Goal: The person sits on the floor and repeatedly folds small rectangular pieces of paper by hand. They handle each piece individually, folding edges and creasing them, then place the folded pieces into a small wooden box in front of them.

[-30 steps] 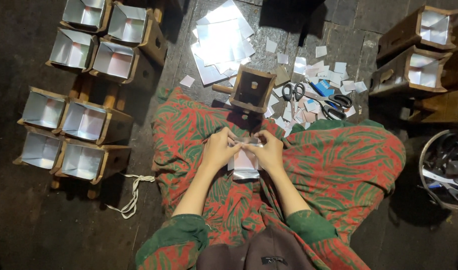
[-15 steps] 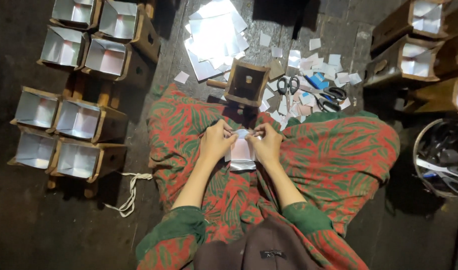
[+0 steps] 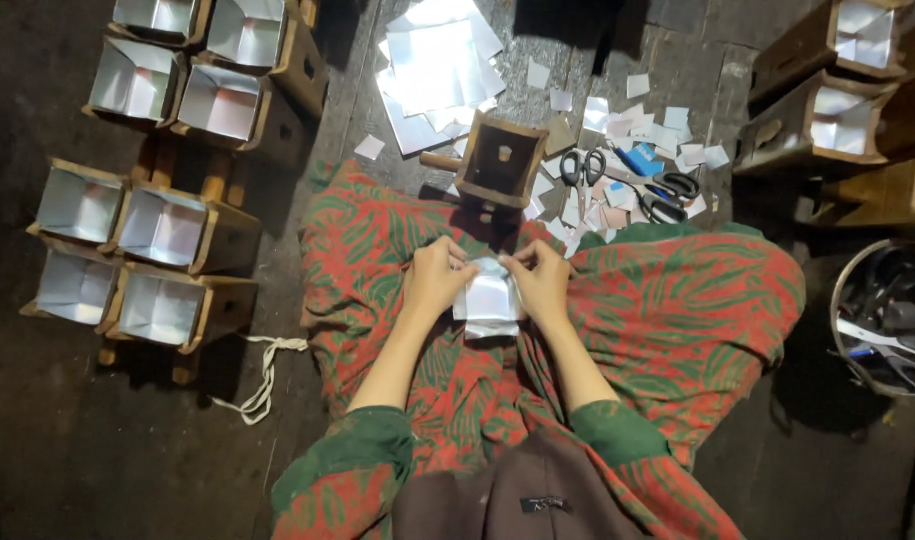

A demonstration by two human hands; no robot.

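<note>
I sit on the floor with a red and green patterned cloth (image 3: 668,310) over my lap. My left hand (image 3: 436,278) and my right hand (image 3: 540,282) both grip a small folded piece of silvery paper (image 3: 486,298) between them, just above my lap. Right in front of my hands stands an unlined wooden box mould (image 3: 500,160) with a handle. Two pairs of scissors (image 3: 628,185) lie among paper scraps beyond my right hand.
Several wooden moulds lined with silvery paper (image 3: 158,225) stand in rows at the left, more (image 3: 838,90) at the right. A stack of silvery sheets (image 3: 438,65) lies ahead. A metal bowl of tools (image 3: 893,320) sits at the right. A white string (image 3: 263,375) lies at the left.
My hands have stayed on the silvery paper and shifted their fingers along its top edge, folding it. The view has drifted slightly.
</note>
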